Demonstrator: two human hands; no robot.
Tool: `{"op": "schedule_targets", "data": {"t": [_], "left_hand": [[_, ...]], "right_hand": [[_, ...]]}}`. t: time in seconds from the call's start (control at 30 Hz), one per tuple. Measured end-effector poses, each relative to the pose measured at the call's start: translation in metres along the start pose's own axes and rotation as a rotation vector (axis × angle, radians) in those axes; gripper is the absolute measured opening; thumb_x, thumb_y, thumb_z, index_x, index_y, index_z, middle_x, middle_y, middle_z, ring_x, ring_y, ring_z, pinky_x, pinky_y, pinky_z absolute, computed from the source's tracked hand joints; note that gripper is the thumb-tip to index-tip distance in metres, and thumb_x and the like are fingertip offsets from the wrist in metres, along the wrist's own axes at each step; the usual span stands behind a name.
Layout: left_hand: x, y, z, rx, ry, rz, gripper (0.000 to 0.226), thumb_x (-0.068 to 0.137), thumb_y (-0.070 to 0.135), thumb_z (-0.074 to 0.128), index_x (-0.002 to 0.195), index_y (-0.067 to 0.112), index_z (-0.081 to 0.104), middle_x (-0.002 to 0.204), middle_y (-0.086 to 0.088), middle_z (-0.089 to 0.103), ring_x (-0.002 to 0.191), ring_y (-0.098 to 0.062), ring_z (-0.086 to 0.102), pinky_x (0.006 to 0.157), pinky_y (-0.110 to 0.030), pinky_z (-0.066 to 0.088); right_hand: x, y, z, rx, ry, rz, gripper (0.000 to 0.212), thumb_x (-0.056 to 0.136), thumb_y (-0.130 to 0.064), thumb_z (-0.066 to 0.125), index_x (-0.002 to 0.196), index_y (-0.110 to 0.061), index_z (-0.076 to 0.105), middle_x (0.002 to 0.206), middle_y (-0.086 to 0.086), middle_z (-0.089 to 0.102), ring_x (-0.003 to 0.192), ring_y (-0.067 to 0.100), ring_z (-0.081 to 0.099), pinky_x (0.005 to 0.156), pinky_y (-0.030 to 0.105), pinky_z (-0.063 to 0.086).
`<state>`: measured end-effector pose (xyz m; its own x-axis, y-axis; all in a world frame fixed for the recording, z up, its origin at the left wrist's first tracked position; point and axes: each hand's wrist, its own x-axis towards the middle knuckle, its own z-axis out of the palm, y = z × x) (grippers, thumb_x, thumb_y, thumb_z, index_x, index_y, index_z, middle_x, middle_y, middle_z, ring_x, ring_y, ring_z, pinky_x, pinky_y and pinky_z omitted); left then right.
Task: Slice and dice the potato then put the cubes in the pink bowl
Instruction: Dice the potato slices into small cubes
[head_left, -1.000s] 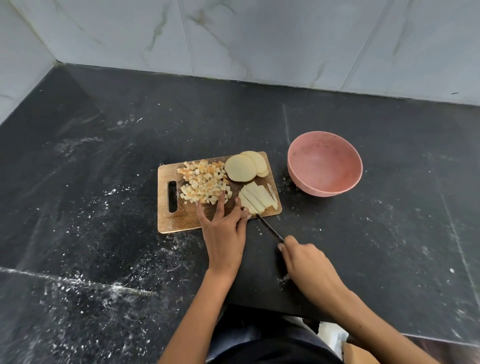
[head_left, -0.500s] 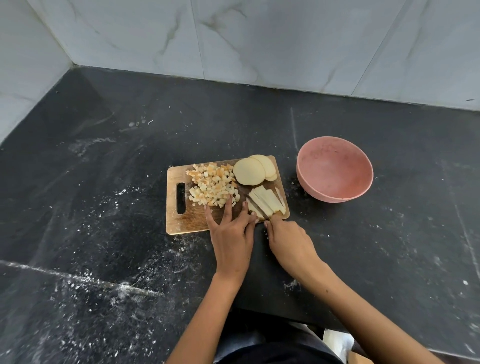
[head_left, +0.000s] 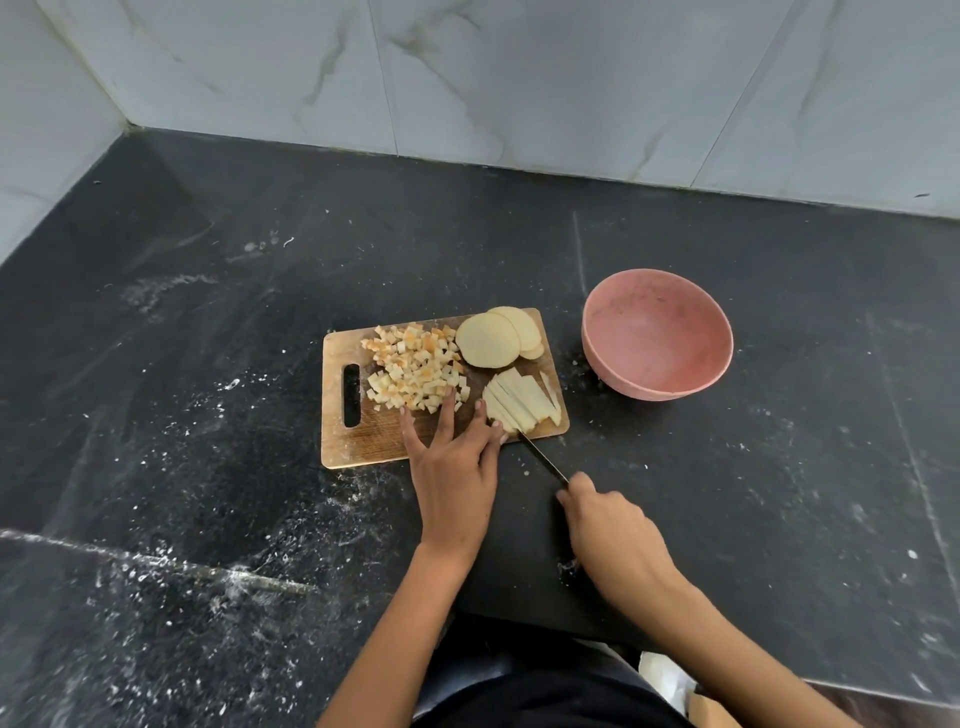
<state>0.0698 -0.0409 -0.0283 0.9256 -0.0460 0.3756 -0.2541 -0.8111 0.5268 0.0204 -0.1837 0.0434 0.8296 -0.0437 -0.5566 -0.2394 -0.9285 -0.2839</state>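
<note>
On the wooden cutting board (head_left: 363, 447), a heap of finished potato cubes (head_left: 413, 376) fills the middle toward its left handle end, so a good part of the dicing looks done. The left hand (head_left: 457, 467) lies flat, straight fingers steadying the near end of a fan of potato strips (head_left: 522, 402) at the board's near right corner, with round potato slices (head_left: 493, 340) uncut at the far right corner. The right hand (head_left: 608, 525) grips a knife (head_left: 543, 457) whose tip meets the strips, and the pink bowl (head_left: 657, 338), right of the board, holds no cubes yet, so the remaining cutting and the transfer are left.
</note>
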Motion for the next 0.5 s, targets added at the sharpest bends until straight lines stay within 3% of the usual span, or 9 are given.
{"op": "schedule_targets", "data": {"t": [0.1, 0.2, 0.3, 0.4, 0.5], "left_hand": [[0.006, -0.001, -0.006, 0.080, -0.046, 0.070, 0.009, 0.089, 0.022, 0.067, 0.091, 0.018, 0.074, 0.117, -0.001, 0.069, 0.133, -0.023, 0.043, 0.115, -0.050, 0.008], [0.025, -0.009, -0.017, 0.163, -0.150, 0.258, 0.007, 0.080, 0.020, 0.077, 0.086, 0.019, 0.075, 0.125, -0.005, 0.064, 0.129, -0.027, 0.050, 0.115, -0.051, 0.020], [0.060, -0.016, -0.029, 0.168, -0.382, 0.480, 0.034, 0.075, 0.017, 0.081, 0.108, 0.019, 0.072, 0.132, -0.005, 0.059, 0.129, -0.024, 0.050, 0.112, -0.046, 0.025], [0.094, -0.018, -0.032, 0.173, -0.698, 0.671, 0.054, 0.088, 0.019, 0.068, 0.138, 0.019, 0.049, 0.150, 0.001, 0.038, 0.142, -0.017, 0.029, 0.117, -0.033, 0.012], [0.122, -0.008, -0.026, 0.241, -0.955, 0.790, 0.064, 0.092, 0.022, 0.062, 0.148, 0.020, 0.031, 0.156, 0.003, 0.024, 0.147, -0.011, 0.012, 0.118, -0.028, 0.002]], "right_hand": [[0.005, 0.010, -0.013, 0.173, -0.008, -0.057, 0.029, 0.103, -0.036, 0.036, 0.084, -0.016, 0.048, 0.085, 0.005, 0.061, 0.083, 0.024, 0.059, 0.069, 0.033, 0.042], [0.006, 0.025, -0.026, 0.251, 0.100, -0.062, 0.033, 0.101, -0.035, 0.041, 0.077, -0.015, 0.050, 0.072, 0.001, 0.059, 0.071, 0.021, 0.057, 0.066, 0.034, 0.042], [0.009, 0.036, -0.030, 0.324, 0.183, -0.018, 0.034, 0.101, -0.036, 0.040, 0.078, -0.014, 0.052, 0.070, 0.003, 0.060, 0.069, 0.022, 0.058, 0.066, 0.036, 0.045], [0.010, 0.040, -0.029, 0.395, 0.194, 0.025, 0.034, 0.101, -0.036, 0.039, 0.080, -0.014, 0.055, 0.070, 0.002, 0.060, 0.066, 0.019, 0.057, 0.067, 0.036, 0.047], [0.010, 0.039, -0.026, 0.463, 0.197, 0.061, 0.034, 0.101, -0.036, 0.039, 0.081, -0.014, 0.055, 0.067, 0.001, 0.059, 0.061, 0.017, 0.055, 0.064, 0.036, 0.049]]}}
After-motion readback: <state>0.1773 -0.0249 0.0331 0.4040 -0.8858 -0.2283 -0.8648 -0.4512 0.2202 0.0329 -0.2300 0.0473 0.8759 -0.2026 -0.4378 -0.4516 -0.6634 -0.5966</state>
